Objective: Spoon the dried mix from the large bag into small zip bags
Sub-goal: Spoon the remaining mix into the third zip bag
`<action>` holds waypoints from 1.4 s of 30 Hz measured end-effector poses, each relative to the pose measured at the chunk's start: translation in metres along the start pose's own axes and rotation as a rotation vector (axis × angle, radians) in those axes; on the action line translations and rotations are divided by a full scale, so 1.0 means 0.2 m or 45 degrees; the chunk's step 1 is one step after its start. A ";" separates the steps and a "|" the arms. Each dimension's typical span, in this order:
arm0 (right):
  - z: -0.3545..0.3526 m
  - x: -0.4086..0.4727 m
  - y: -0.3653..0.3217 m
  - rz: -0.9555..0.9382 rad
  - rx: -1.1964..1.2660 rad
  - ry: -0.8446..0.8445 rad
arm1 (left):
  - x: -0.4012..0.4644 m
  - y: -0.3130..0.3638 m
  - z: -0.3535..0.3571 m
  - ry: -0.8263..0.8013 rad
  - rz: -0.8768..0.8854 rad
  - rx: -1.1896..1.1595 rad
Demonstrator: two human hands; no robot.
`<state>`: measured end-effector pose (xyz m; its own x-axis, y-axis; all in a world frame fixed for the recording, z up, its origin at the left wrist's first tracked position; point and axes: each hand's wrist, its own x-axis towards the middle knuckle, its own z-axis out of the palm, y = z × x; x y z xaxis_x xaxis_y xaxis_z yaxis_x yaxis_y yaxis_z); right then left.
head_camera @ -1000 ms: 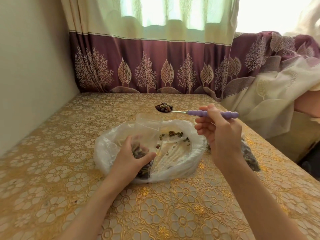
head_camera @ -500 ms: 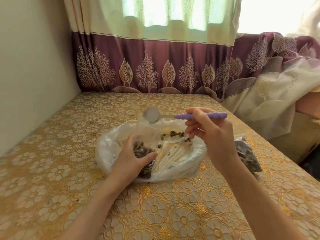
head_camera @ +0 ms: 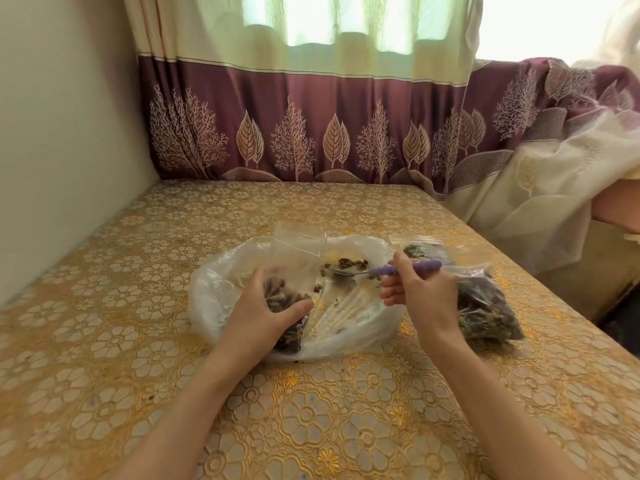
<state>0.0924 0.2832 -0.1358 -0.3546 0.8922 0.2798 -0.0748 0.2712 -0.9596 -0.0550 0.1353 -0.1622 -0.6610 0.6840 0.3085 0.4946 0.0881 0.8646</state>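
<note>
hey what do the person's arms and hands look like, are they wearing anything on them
Both forearms are bare for as far as the view shows them, with no sleeve in sight. The left hand and right hand wear no gloves, and no ring, watch or bracelet shows on either wrist or on the fingers that can be seen.

Both bare forearms reach in from 6 o'clock, the left hand (head_camera: 263,311) at about 9 o'clock of the pair with palm down, fingers and thumb curled in a grip, and the right hand (head_camera: 420,289) at 3 o'clock, fingers pinched, wrist bent toward 10 o'clock.
</note>
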 end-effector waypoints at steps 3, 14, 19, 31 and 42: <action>0.02 0.01 0.01 -0.009 -0.007 0.001 | 0.00 0.00 0.00 0.004 -0.001 0.003; 0.03 0.05 0.05 0.096 0.053 0.142 | 0.00 0.00 0.00 0.011 0.008 0.020; 0.02 0.03 0.05 0.187 0.199 0.048 | -0.01 0.00 0.00 0.009 0.007 0.014; 0.00 -0.01 -0.04 0.216 0.432 -0.033 | 0.00 0.00 0.00 0.000 0.002 0.003; 0.04 -0.09 -0.26 -0.298 0.481 -0.149 | 0.00 0.00 0.00 -0.010 -0.039 0.006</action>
<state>0.0962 0.2495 -0.0906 -0.3892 0.7698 0.5060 -0.4924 0.2904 -0.8205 -0.0550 0.1352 -0.1615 -0.6715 0.6864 0.2792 0.4771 0.1122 0.8716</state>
